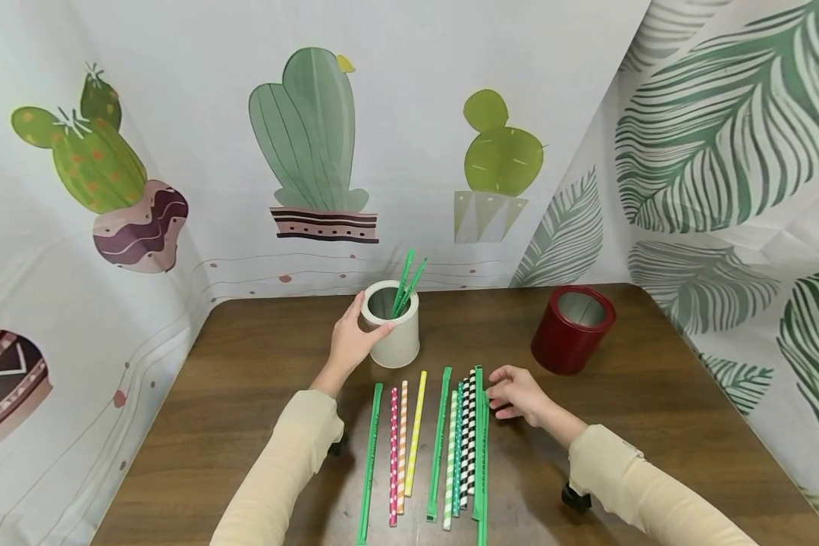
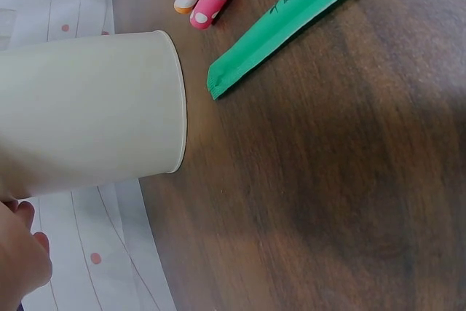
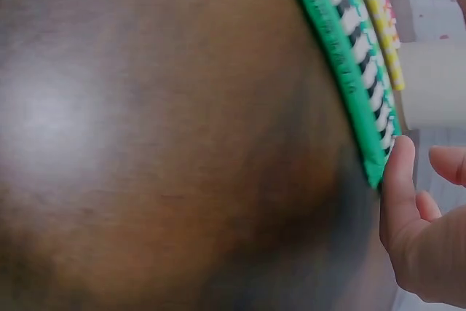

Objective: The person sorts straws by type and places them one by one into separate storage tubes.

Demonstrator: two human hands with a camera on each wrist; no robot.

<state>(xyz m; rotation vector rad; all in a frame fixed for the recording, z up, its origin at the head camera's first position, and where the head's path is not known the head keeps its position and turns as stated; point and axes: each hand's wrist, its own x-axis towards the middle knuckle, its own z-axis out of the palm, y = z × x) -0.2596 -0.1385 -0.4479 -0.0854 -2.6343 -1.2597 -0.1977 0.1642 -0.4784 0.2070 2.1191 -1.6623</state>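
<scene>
Left grip: wrapped round the upper wall of the white can, thumb across the near side; from where I stand the grip [image 1: 350,337] looks firm.
White can: held in the left grip [image 1: 350,337], on the desk [image 1: 266,337]; the can [image 1: 404,345] is probably light and smooth, best held by its wall below the rim.
Green straws in the can: two straws [image 1: 403,287], leaning just right of the left grip's fingers.
Left green straw: on the desk, nearer the person than the left grip; this straw [image 1: 371,462] has a wrapper that may slide a little.
Pink straw, orange straw, yellow straw: pink [image 1: 393,459], orange [image 1: 402,447] and yellow [image 1: 415,434] lie between the two grips; likely feather-light and stiff lengthwise, easily crushed, so a soft pinch near mid-length.
Middle green straw: this one [image 1: 440,444] lies left of the striped bunch.
Striped bunch: pale green, teal and black straws [image 1: 472,436], near the right grip's left side.
Right green straws: this overlapping pair [image 1: 480,440] is just beside the right grip's fingertips.
Right grip: holding nothing, thumb and finger parted; whether this grip [image 1: 519,396] touches a straw I can't tell.
Red can: well right of the right grip, the can [image 1: 563,341] stands upright.
Views: only the head view has the red can and the white can's straws; the right wrist's shows the thumb gap better.
</scene>
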